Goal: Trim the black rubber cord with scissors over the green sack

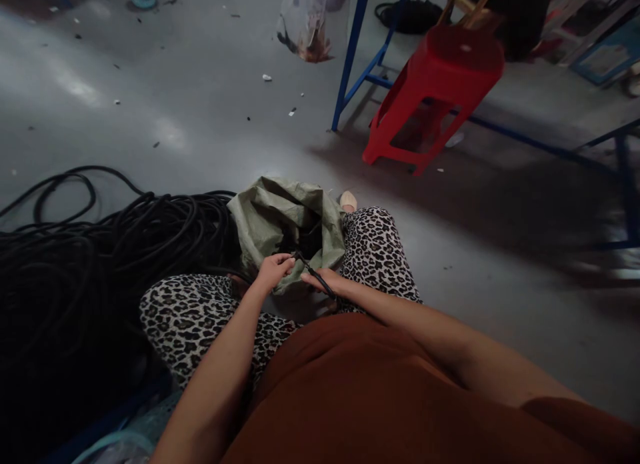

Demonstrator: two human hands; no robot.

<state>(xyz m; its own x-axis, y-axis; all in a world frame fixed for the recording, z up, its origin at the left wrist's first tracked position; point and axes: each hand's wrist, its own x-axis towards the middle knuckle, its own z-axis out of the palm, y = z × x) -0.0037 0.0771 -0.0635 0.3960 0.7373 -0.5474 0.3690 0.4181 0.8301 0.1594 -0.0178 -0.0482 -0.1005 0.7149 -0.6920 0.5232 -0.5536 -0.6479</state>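
A thin black cable (315, 275) is held between the two hands, low in the middle of the view. The left hand (273, 271) is curled shut on the near end of the cable, right at the mouth of a green sack (270, 217). The right hand (325, 282) is closed on the cable a little further along, and the cable is seen running over its fingers. The two hands are just beside each other, almost touching.

The green sack is set on the floor (200, 104) between the knees, and its top is folded open. Dark things are seen inside it, but what they are cannot be told. The legs are covered in spotted trousers (375, 251), and a light shoe (349, 200) is seen just behind the sack.

A big pile of black cable (100, 251) is heaped on the left, right up against the sack and the left knee. A red stool (440, 91) is placed further back on the right, beside a blue metal frame (353, 57). A clear plastic bag (305, 24) is hung near the top of the view. Small bits of litter are scattered on the grey floor.
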